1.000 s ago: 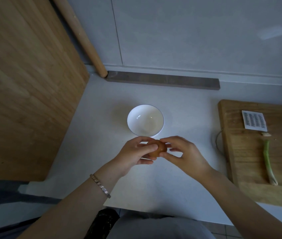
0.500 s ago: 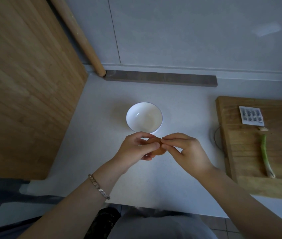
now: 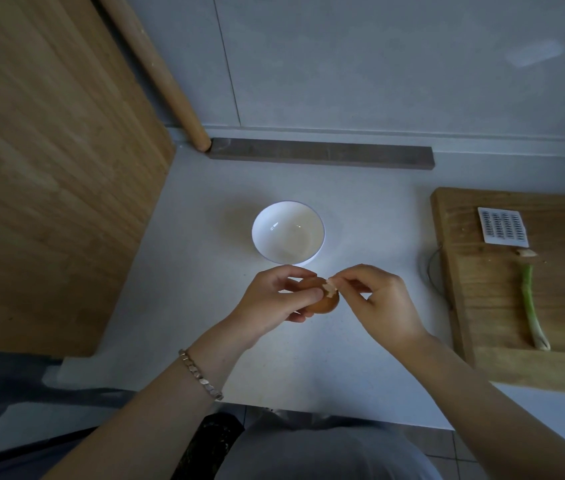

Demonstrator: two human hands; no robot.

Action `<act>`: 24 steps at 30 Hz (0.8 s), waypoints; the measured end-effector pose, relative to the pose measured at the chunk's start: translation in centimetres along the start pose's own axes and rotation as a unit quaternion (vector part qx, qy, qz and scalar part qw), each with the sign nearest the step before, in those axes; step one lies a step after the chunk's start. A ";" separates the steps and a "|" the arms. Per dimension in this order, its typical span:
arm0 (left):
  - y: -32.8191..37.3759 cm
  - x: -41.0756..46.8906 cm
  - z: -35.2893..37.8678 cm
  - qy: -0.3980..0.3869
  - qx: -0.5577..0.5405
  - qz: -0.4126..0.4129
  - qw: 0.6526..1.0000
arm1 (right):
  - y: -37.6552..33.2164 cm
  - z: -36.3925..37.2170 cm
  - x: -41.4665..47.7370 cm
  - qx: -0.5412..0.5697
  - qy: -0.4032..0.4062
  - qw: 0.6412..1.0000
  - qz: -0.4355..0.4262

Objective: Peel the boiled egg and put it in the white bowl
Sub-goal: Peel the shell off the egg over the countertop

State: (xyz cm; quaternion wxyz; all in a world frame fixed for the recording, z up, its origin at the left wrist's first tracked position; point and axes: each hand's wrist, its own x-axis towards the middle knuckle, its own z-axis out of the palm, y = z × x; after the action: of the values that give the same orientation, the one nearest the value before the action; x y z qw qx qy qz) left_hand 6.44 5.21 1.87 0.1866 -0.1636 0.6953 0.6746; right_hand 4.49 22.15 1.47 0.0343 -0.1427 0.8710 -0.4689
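Observation:
My left hand [image 3: 270, 299] holds a brown boiled egg [image 3: 322, 303] just above the white counter, in front of the white bowl [image 3: 288, 232]. The bowl stands upright with nothing visible in it. My right hand [image 3: 378, 303] pinches a pale flake of shell [image 3: 330, 288] between thumb and forefinger at the egg's upper right side. The flake is lifted off the egg, and a light patch shows where it came away. Most of the egg still wears its brown shell, and my left fingers hide its left half.
A wooden cutting board [image 3: 502, 306] lies at the right with a green onion stalk [image 3: 532, 306] and a small white grater plate [image 3: 502, 226] on it. A tall wooden panel [image 3: 49, 168] walls off the left. A rolling pin [image 3: 163, 74] leans in the back corner beside a grey strip [image 3: 319, 157].
My right thumb and forefinger have pulled a piece of shell up and away from the egg. Both hands stay in front of the bowl; the view shifted slightly.

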 end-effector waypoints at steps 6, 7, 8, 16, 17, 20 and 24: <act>-0.2 -0.2 -0.2 -0.005 0.003 0.028 1.000 | 0.5 0.0 0.8 0.198 0.006 0.963 0.182; -0.2 -0.2 -0.3 -0.003 0.002 0.031 1.000 | 0.5 0.0 0.7 0.182 0.001 0.968 0.171; -0.2 -0.2 -0.3 -0.001 0.002 0.035 0.999 | 0.4 0.0 0.6 0.164 -0.007 0.974 0.156; 0.6 0.1 -0.3 0.003 0.085 0.042 0.995 | 0.5 0.6 0.8 0.200 -0.083 0.965 0.150; 0.6 0.2 -0.3 -0.002 0.106 0.044 0.993 | 0.6 0.7 0.9 0.196 -0.083 0.966 0.150; 0.6 0.3 -0.2 -0.002 0.127 0.048 0.991 | 0.9 0.9 1.0 0.244 -0.087 0.952 0.165; 0.6 0.3 -0.2 0.007 0.105 0.037 0.994 | 0.9 0.9 1.1 0.291 -0.095 0.936 0.175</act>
State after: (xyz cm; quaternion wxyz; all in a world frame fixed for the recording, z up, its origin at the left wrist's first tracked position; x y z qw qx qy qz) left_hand 5.86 5.03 2.22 0.1728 -0.1218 0.7690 0.6033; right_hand 3.44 21.58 0.29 0.2387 -0.0155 0.7003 -0.6726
